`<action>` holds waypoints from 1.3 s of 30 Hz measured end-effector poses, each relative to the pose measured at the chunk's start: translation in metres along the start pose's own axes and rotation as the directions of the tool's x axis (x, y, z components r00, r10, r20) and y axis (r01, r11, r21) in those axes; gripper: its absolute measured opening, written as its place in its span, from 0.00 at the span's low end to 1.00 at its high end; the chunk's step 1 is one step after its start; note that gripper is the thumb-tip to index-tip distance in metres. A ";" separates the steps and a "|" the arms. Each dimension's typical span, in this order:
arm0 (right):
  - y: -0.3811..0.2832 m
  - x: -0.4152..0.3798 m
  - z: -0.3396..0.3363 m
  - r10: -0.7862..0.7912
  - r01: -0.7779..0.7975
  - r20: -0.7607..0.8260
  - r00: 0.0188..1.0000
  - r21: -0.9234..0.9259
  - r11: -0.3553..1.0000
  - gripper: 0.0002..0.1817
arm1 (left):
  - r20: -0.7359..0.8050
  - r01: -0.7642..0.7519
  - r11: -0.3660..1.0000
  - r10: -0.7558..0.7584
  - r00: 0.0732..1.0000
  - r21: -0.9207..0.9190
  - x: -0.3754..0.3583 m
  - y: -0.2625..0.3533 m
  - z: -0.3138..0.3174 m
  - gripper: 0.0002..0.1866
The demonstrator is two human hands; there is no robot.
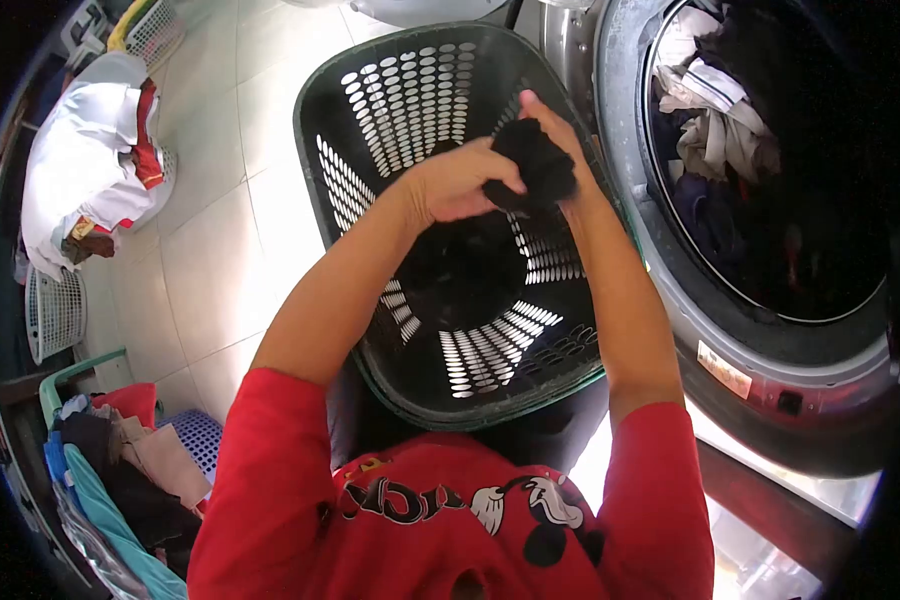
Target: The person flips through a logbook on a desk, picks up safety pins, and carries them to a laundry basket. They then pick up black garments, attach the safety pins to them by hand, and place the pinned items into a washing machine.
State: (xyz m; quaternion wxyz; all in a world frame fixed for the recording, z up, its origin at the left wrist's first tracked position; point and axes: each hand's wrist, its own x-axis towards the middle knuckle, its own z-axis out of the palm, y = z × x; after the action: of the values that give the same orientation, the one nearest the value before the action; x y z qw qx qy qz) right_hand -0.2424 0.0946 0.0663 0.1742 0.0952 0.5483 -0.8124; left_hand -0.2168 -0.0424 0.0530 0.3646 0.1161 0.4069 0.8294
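Two hands, the left hand [455, 185] and the right hand [560, 135], close together on one black garment [535, 165] above one dark green laundry basket [410, 90]. Right of that basket stands one front-loading washing machine [770, 390] with its drum full of mixed clothes, too tangled to count. Left of the dark basket are two white baskets [55, 310] [155, 30], the nearer one heaped with white clothing. Below and left of it sit one green-rimmed basket [70, 375] of clothes and one blue basket [198, 435].
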 end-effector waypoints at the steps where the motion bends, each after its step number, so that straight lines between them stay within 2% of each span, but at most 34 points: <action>1: 0.006 -0.008 0.003 -0.074 0.079 0.098 0.992 -0.056 0.995 0.17 | 0.093 0.100 0.978 -0.084 0.992 -0.183 -0.009 0.004 0.021 0.21; 2: 0.011 -0.012 0.005 -0.137 0.160 0.202 0.970 -0.103 0.982 0.19 | 0.158 0.130 0.969 -0.097 0.983 -0.213 -0.009 -0.002 0.024 0.25; 3: 0.030 0.029 -0.019 0.212 -0.199 0.535 0.818 -0.082 0.977 0.20 | 0.192 0.189 0.955 -0.146 0.970 -0.229 -0.013 -0.001 0.023 0.24; 4: 0.034 0.029 -0.017 0.218 -0.207 0.538 0.814 -0.081 0.975 0.20 | 0.229 0.246 0.939 -0.191 0.955 -0.241 -0.016 0.001 0.022 0.23; 5: 0.038 0.029 -0.015 0.130 -0.039 0.552 0.824 -0.174 0.984 0.21 | 0.224 0.245 0.938 -0.191 0.956 -0.246 -0.016 0.002 0.019 0.23; 6: 0.041 0.028 -0.014 0.042 0.132 0.573 0.818 -0.259 0.957 0.22 | 0.110 0.212 0.960 -0.194 0.975 -0.181 -0.013 0.003 0.015 0.23; 7: 0.023 0.005 -0.010 -0.237 0.366 0.562 0.793 -0.128 0.922 0.24 | -0.004 0.186 0.976 -0.188 0.982 -0.112 -0.011 0.005 0.011 0.22; 8: 0.015 0.014 -0.006 -0.036 0.052 0.432 0.901 -0.026 0.998 0.25 | -0.034 0.097 0.994 -0.099 0.995 -0.051 -0.009 0.011 0.008 0.22; 10: -0.014 0.000 -0.005 0.071 -0.124 0.281 0.957 0.174 0.977 0.20 | -0.215 0.003 0.997 0.015 0.977 0.081 -0.007 0.024 0.003 0.20; 11: -0.012 0.000 -0.005 0.076 -0.128 0.284 0.956 0.172 0.977 0.20 | -0.264 -0.023 0.994 0.050 0.963 0.104 -0.008 0.027 0.001 0.20; 13: -0.008 0.001 -0.006 -0.068 0.074 0.155 0.986 -0.034 0.997 0.13 | -0.250 -0.004 0.989 0.041 0.967 0.147 -0.012 0.027 0.002 0.20; 14: -0.004 0.006 -0.009 -0.067 0.073 0.157 0.985 -0.031 0.997 0.13 | -0.229 0.014 0.981 0.032 0.973 0.194 -0.013 0.026 0.003 0.20; 16: 0.000 0.018 -0.015 -0.291 0.290 0.072 0.954 0.016 0.957 0.10 | -0.213 0.026 0.987 0.007 0.977 0.155 -0.018 0.032 -0.006 0.21; 17: -0.005 0.017 -0.015 -0.384 0.385 -0.068 0.921 0.009 0.923 0.08 | -0.288 -0.034 0.989 0.075 0.955 0.146 -0.021 0.039 -0.008 0.21; 18: -0.010 0.023 -0.024 -0.524 0.531 -0.216 0.824 -0.028 0.847 0.07 | -0.361 -0.096 0.986 0.139 0.922 0.136 -0.024 0.044 -0.011 0.21; 19: -0.025 0.016 -0.029 -0.519 0.553 -0.326 0.790 0.012 0.833 0.07 | -0.450 -0.184 0.979 0.203 0.870 0.085 -0.025 0.046 -0.021 0.23; 20: -0.041 0.003 -0.032 -0.502 0.576 -0.433 0.749 0.051 0.816 0.07 | -0.556 -0.237 0.963 0.266 0.788 0.125 -0.029 0.048 -0.034 0.27; 22: -0.057 -0.013 -0.036 -0.643 0.711 -0.345 0.683 0.115 0.694 0.09 | -0.604 -0.314 0.948 0.277 0.748 0.046 -0.030 0.051 -0.055 0.31; 23: -0.061 -0.012 -0.041 -0.707 0.781 -0.355 0.611 0.128 0.611 0.10 | -0.602 -0.314 0.948 0.278 0.748 0.047 -0.032 0.055 -0.061 0.31; 24: -0.064 -0.014 -0.046 -0.686 0.793 -0.438 0.581 0.114 0.599 0.11 | -0.614 -0.282 0.958 0.257 0.746 0.058 -0.036 0.058 -0.066 0.34; 26: -0.066 -0.013 -0.054 -0.716 0.831 -0.458 0.527 0.102 0.546 0.13 | -0.629 -0.249 0.966 0.235 0.741 0.068 -0.037 0.058 -0.067 0.37; 28: -0.064 -0.008 -0.058 -0.718 0.844 -0.476 0.509 0.112 0.524 0.13 | -0.646 -0.320 0.924 0.375 0.664 0.208 -0.034 0.054 -0.070 0.44; 29: -0.062 -0.006 -0.059 -0.718 0.856 -0.494 0.490 0.119 0.502 0.14 | -0.706 -0.346 0.903 0.417 0.573 0.254 -0.033 0.055 -0.078 0.48; 30: -0.061 -0.004 -0.063 -0.716 0.853 -0.492 0.495 0.120 0.508 0.14 | -0.609 -0.409 0.874 0.479 0.632 0.262 -0.037 0.056 -0.085 0.49; 32: -0.062 -0.004 -0.061 -0.718 0.847 -0.480 0.504 0.112 0.520 0.16 | -0.661 -0.432 0.866 0.480 0.577 0.252 -0.033 0.053 -0.086 0.41; 33: -0.058 -0.003 -0.059 -0.689 0.839 -0.517 0.508 0.114 0.533 0.14 | -0.669 -0.430 0.867 0.478 0.569 0.254 -0.034 0.053 -0.088 0.41; 34: -0.052 0.002 -0.061 -0.685 0.834 -0.514 0.517 0.120 0.539 0.14 | -0.709 -0.428 0.881 0.432 0.557 0.200 -0.035 0.054 -0.088 0.34; 35: -0.044 0.009 -0.064 -0.845 0.821 -0.357 0.398 -0.272 0.502 0.12 | -0.745 -0.429 0.891 0.384 0.545 0.145 -0.036 0.057 -0.084 0.28; 36: -0.039 0.016 -0.068 -0.938 0.718 -0.127 0.323 -0.612 0.330 0.11 | -0.749 -0.432 0.890 0.385 0.539 0.146 -0.034 0.056 -0.079 0.28; 37: -0.037 0.015 -0.056 -0.963 0.534 0.133 0.235 -0.845 0.014 0.09 | -0.755 -0.309 0.867 0.494 0.431 0.391 -0.031 0.052 -0.067 0.24; 38: -0.036 0.004 -0.034 -0.920 0.340 0.379 0.100 -0.882 -0.326 0.10 | -0.721 -0.145 0.790 0.606 0.336 0.596 -0.031 0.050 -0.063 0.21; 39: -0.028 0.001 -0.022 -0.859 0.433 0.487 0.157 -0.816 -0.383 0.11 | -0.616 0.155 0.599 0.734 0.285 0.785 -0.025 0.042 -0.083 0.24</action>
State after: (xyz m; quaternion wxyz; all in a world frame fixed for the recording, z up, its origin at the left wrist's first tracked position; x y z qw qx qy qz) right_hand -0.2547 0.1240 0.0818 -0.4655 -0.2308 0.8284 -0.2093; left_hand -0.2608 -0.1260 0.0339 -0.1925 -0.1550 0.7925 0.5575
